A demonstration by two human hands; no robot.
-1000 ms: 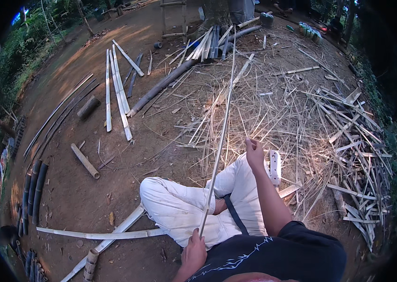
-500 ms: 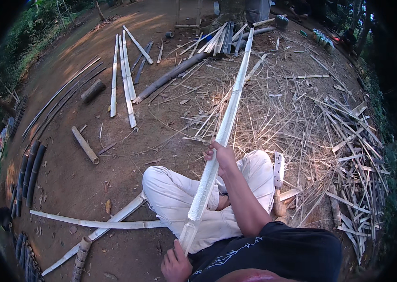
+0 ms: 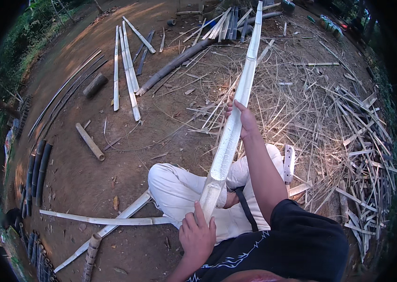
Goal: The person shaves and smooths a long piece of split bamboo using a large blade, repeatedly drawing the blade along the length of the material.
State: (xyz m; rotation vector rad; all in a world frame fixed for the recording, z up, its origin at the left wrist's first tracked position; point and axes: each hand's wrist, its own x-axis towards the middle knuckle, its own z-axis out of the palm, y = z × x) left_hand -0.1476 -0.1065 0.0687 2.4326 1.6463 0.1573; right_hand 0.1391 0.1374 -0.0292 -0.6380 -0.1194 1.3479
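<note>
A long split bamboo strip point(image 3: 226, 148), pale hollow side up, slants from my lap toward the far bamboo pile. My right hand point(image 3: 243, 120) wraps round it about midway, thumb across the right edge and fingertips showing at the left. At the near end, my left hand point(image 3: 197, 235) grips the strip, its index finger laid along the edge and the thumb by the end. Next to my right knee rests a cleaver-like knife point(image 3: 288, 164) with a broad, light, spotted blade; my arm and sleeve hide its handle.
Two crossed bamboo strips point(image 3: 114, 220) lie at my left, beside a short bamboo piece point(image 3: 91, 256). Dark bamboo poles point(image 3: 43, 171) stand further left. Thin shavings point(image 3: 283, 113) cover the ground ahead, and a heap of split slats point(image 3: 363, 155) lies right. A dark pole point(image 3: 175, 68) lies beyond.
The bamboo strip has shifted forward and away. My right hand has moved farther out with it, and my left hand has come forward and right onto its near end.
</note>
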